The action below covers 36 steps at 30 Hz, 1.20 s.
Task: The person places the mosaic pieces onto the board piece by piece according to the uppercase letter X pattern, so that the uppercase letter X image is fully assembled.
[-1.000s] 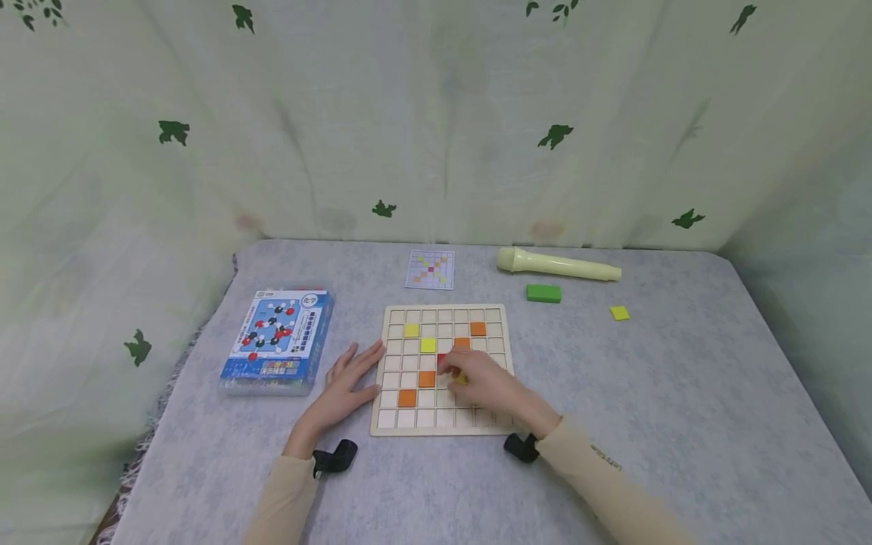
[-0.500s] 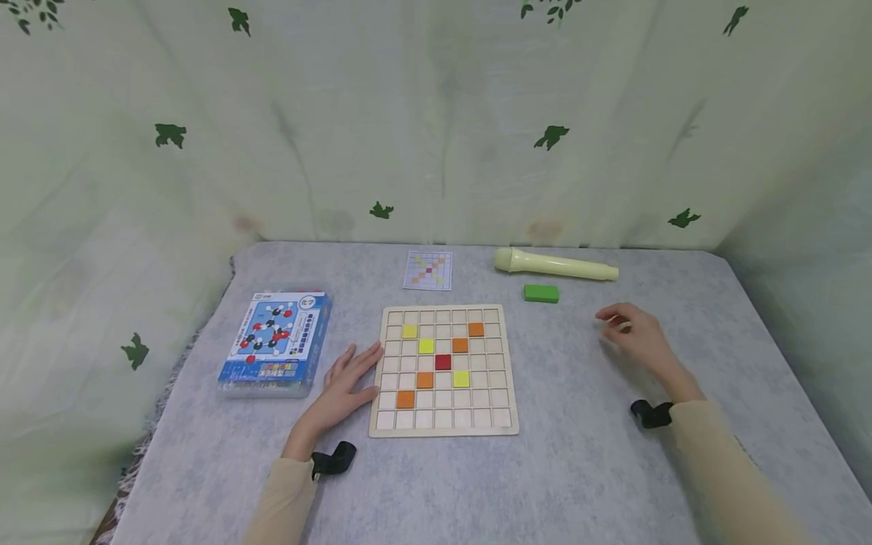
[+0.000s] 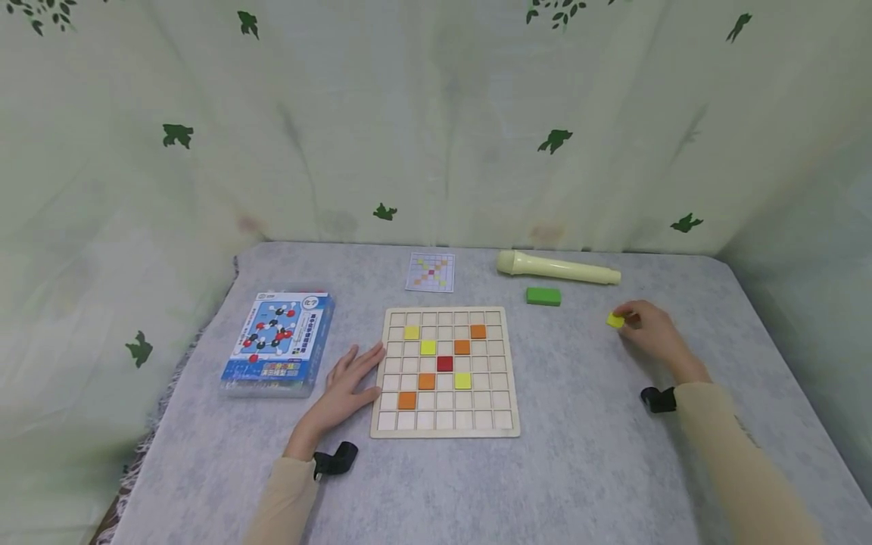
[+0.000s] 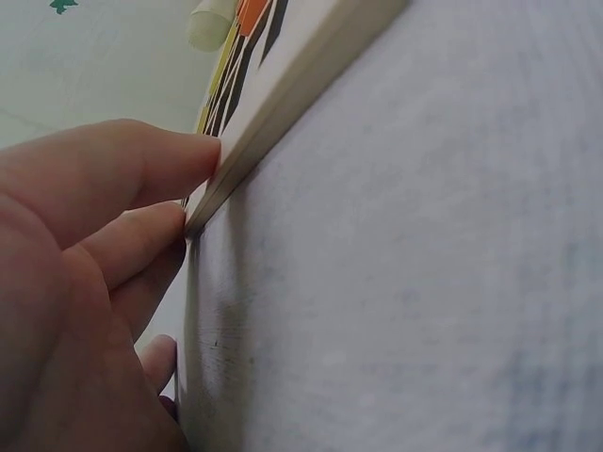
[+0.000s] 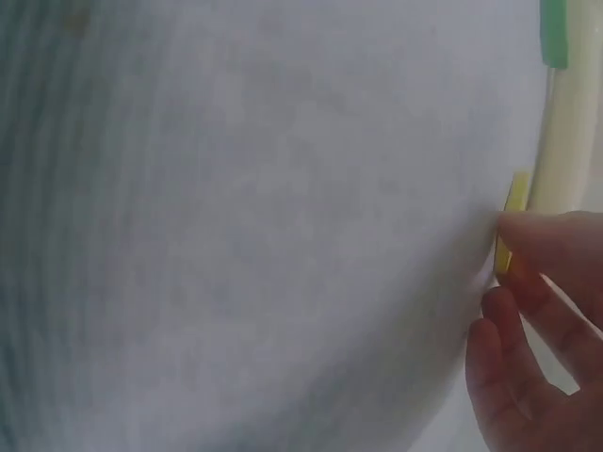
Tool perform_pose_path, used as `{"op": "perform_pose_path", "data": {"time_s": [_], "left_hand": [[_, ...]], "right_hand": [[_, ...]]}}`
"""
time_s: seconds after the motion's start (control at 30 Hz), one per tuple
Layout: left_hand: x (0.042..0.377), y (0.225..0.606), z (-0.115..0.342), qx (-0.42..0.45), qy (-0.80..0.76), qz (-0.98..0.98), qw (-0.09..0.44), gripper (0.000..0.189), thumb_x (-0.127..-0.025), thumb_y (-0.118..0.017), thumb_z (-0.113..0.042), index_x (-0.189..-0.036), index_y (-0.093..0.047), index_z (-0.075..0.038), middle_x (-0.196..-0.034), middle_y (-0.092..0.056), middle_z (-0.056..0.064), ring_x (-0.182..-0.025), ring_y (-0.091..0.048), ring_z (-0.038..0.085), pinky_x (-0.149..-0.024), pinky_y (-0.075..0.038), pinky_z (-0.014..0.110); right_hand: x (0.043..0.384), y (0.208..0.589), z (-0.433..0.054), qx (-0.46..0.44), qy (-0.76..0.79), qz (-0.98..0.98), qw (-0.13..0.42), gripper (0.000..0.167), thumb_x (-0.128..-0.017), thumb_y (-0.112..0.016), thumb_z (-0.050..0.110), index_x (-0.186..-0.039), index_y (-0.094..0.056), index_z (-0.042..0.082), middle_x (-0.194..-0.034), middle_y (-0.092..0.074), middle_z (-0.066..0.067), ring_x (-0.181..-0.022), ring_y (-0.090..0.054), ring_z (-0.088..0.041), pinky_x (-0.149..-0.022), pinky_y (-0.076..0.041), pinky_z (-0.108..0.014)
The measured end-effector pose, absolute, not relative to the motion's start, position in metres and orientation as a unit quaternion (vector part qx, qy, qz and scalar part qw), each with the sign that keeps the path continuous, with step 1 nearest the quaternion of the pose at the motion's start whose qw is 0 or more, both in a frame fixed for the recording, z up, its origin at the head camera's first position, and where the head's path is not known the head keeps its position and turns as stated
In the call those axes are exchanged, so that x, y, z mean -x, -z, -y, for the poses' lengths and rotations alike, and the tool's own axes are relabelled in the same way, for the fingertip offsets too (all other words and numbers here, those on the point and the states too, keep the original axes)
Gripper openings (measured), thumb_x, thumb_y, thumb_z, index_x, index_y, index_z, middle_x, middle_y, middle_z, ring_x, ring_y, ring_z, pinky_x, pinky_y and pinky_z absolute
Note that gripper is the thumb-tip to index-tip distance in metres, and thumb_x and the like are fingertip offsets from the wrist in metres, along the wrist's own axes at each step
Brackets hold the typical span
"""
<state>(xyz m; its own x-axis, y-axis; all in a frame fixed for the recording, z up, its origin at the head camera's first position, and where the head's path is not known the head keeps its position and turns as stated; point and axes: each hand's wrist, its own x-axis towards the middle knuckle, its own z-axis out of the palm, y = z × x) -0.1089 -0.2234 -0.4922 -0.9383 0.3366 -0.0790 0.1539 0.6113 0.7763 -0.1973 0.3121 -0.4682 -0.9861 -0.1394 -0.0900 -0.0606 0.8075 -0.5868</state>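
Observation:
My right hand (image 3: 654,335) pinches a yellow square tile (image 3: 615,320) between thumb and fingers at the table's right side; the right wrist view shows the tile (image 5: 513,193) too. With fingers stretched, my left hand (image 3: 344,390) touches the left edge of a wooden grid board (image 3: 445,434). In the left wrist view, fingertips (image 4: 203,155) rest against the board's side. Set in the grid are a red tile (image 3: 445,364) at the centre, several orange tiles, such as one orange tile (image 3: 462,347), and yellow tiles, such as one yellow tile (image 3: 462,381), forming diagonals.
Behind the board lies a small pattern card (image 3: 431,272) with a coloured grid. A green block (image 3: 543,296) and a pale yellow microphone-shaped stick (image 3: 559,267) lie at the back right. A blue boxed molecule set (image 3: 277,343) stands to the left on the grey tablecloth (image 3: 579,484).
My right hand has left the board, where a yellow tile now shows in the grid, and moved right to take hold of the loose yellow tile. The left hand stays put.

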Motion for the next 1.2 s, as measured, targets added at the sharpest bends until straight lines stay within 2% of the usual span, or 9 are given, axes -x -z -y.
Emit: {"op": "perform_pose_path", "data": {"time_s": [0.13, 0.33, 0.57, 0.73, 0.83, 0.93, 1.2], "left_hand": [[0.109, 0.492, 0.223, -0.137, -0.417, -0.892, 0.110, 0.066, -0.094, -0.061, -0.023, -0.151, -0.030, -0.012, -0.157, -0.022, 0.005, -0.143, 0.007, 0.034, -0.106, 0.003, 0.062], [0.108, 0.492, 0.224, -0.141, -0.414, -0.893, 0.105, 0.066, -0.093, -0.061, -0.021, -0.151, -0.031, -0.010, -0.157, -0.022, 0.006, -0.143, 0.006, 0.034, -0.106, 0.003, 0.062], [0.108, 0.493, 0.224, -0.143, -0.419, -0.891, 0.104, 0.066, -0.093, -0.061, -0.021, -0.151, -0.031, -0.011, -0.157, -0.022, 0.006, -0.143, 0.006, 0.034, -0.106, 0.004, 0.062], [0.109, 0.493, 0.224, -0.142, -0.421, -0.889, 0.106, 0.066, -0.094, -0.061, -0.022, -0.151, -0.031, -0.011, -0.157, -0.022, 0.006, -0.143, 0.006, 0.034, -0.106, 0.003, 0.062], [0.109, 0.493, 0.224, -0.141, -0.421, -0.890, 0.107, 0.066, -0.094, -0.060, -0.022, -0.151, -0.030, -0.011, -0.157, -0.022, 0.006, -0.143, 0.006, 0.034, -0.106, 0.004, 0.062], [0.108, 0.493, 0.223, -0.140, -0.419, -0.891, 0.107, 0.066, -0.094, -0.060, -0.022, -0.151, -0.030, -0.011, -0.157, -0.022, 0.006, -0.143, 0.006, 0.034, -0.106, 0.004, 0.062], [0.108, 0.491, 0.223, -0.141, -0.419, -0.891, 0.106, 0.066, -0.093, -0.060, -0.020, -0.151, -0.030, -0.011, -0.157, -0.022, 0.007, -0.143, 0.006, 0.034, -0.106, 0.003, 0.062]], "right_hand": [[0.198, 0.471, -0.305, 0.062, 0.295, -0.952, 0.052, 0.025, -0.087, -0.060, -0.003, -0.111, -0.058, -0.010, -0.110, -0.055, -0.028, -0.100, -0.053, -0.041, -0.085, -0.044, -0.053], [0.188, 0.468, -0.275, 0.101, 0.312, -0.943, 0.061, 0.024, -0.087, -0.061, -0.003, -0.111, -0.059, -0.008, -0.109, -0.057, -0.023, -0.097, -0.055, -0.036, -0.082, -0.047, -0.049], [0.158, 0.467, -0.206, 0.214, 0.340, -0.915, 0.045, 0.024, -0.081, -0.065, -0.006, -0.104, -0.065, 0.001, -0.101, -0.062, -0.007, -0.091, -0.057, -0.023, -0.077, -0.050, -0.040], [0.134, 0.464, -0.158, 0.299, 0.322, -0.895, 0.072, 0.024, -0.081, -0.067, -0.002, -0.103, -0.065, 0.007, -0.099, -0.060, 0.002, -0.088, -0.054, -0.013, -0.077, -0.048, -0.033], [0.123, 0.463, -0.139, 0.331, 0.298, -0.891, 0.090, 0.023, -0.083, -0.065, -0.001, -0.104, -0.065, 0.008, -0.098, -0.057, 0.004, -0.085, -0.051, -0.011, -0.075, -0.047, -0.030], [0.116, 0.463, -0.128, 0.350, 0.277, -0.891, 0.084, 0.025, -0.081, -0.062, -0.003, -0.103, -0.066, 0.008, -0.095, -0.056, 0.004, -0.083, -0.049, -0.011, -0.073, -0.046, -0.028], [0.109, 0.464, -0.118, 0.364, 0.237, -0.898, 0.070, 0.028, -0.081, -0.061, -0.003, -0.104, -0.068, 0.011, -0.101, -0.058, 0.004, -0.091, -0.052, -0.011, -0.078, -0.048, -0.027]]}}
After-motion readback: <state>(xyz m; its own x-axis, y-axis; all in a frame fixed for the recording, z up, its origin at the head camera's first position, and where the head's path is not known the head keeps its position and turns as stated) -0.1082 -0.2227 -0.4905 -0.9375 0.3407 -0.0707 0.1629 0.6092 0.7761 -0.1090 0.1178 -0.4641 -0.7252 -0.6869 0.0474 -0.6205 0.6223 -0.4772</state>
